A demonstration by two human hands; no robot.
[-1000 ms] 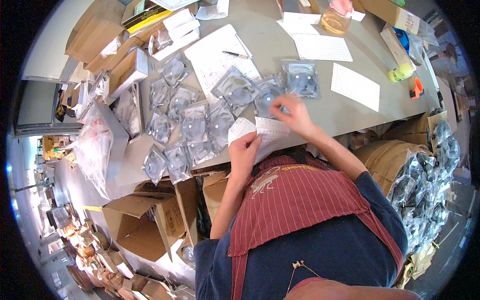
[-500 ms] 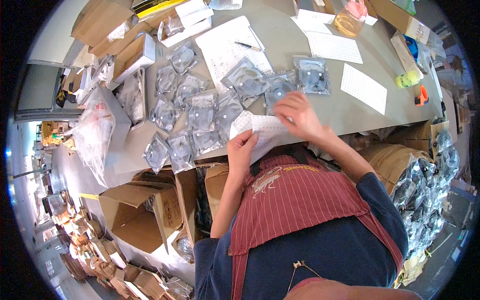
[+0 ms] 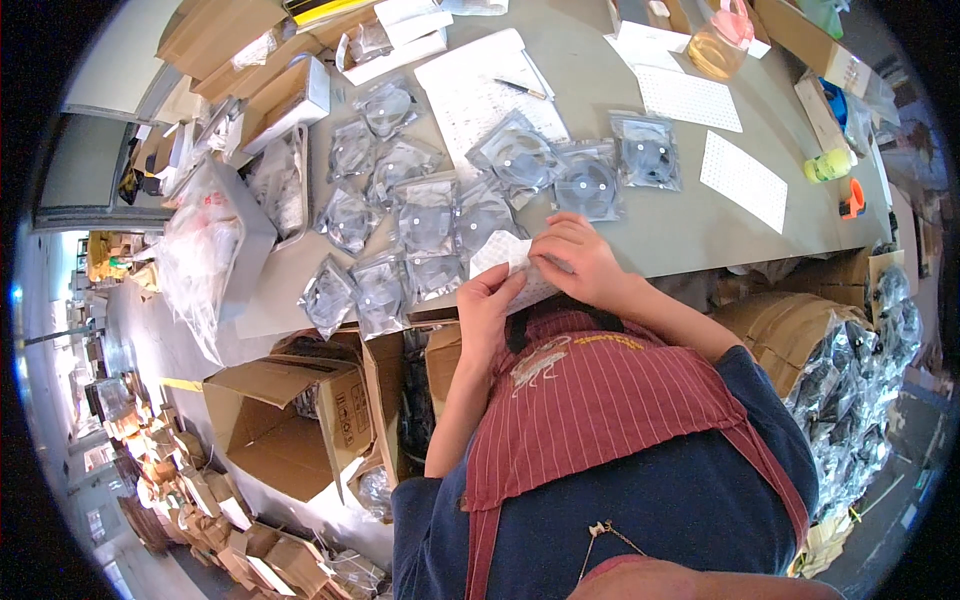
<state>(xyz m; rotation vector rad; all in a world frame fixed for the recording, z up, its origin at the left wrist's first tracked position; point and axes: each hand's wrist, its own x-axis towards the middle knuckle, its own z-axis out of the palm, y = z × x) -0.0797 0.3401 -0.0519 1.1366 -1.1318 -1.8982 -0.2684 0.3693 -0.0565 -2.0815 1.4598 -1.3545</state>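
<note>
Near the table's front edge, a white sheet of small stickers point(image 3: 500, 249) is bent up between my two hands. My left hand point(image 3: 486, 305) pinches its lower left part between thumb and fingers. At the sheet's right edge, the closed fingers of my right hand point(image 3: 582, 262) grip it; whether a single sticker is between the fingertips cannot be made out. Just beyond lie several clear plastic bags with dark coiled parts, most bearing a small white dot. A flat bag point(image 3: 586, 182) is nearest my right hand, and another bag point(image 3: 645, 150) lies farther right.
More sticker sheets point(image 3: 744, 182) lie to the right, near a jug with a pink lid point(image 3: 720, 45) and an orange tape dispenser point(image 3: 852, 199). A pen point(image 3: 520, 88) rests on papers. Plastic bags fill a grey bin point(image 3: 245, 245) at left. An open carton point(image 3: 275, 440) stands below.
My right hand has come down from above the bags to the sheet's right edge, and its fingers have closed there. The view has shifted slightly.
</note>
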